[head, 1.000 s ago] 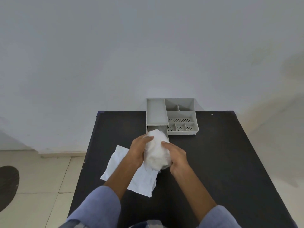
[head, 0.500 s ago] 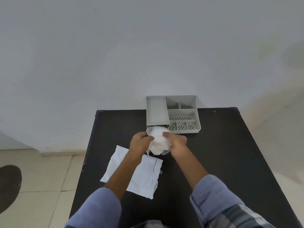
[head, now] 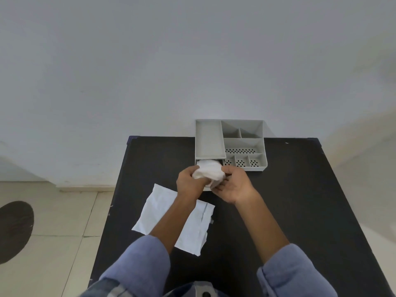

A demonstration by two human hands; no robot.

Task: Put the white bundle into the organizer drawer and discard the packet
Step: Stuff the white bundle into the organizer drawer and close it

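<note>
worktop (head: 289,211): black, pushed up against a plain pale wall, carries everything here
organizer (head: 244,144): grey plastic, at the far edge, open compartments on the right, some with dotted bottoms
packet (head: 160,213): flat white wrapper lying under the left forearm, near the front-left
drawer (head: 206,187): pulled out from the organizer's lower left slot, mostly covered by the hands
white bundle (head: 209,171): soft wad sitting right at the drawer, partly tucked under the top tray
left hand (head: 189,184): fingers clenched on the bundle's left side
right hand (head: 236,186): fingers curled against the bundle's right side, looks like a loose hold
</note>
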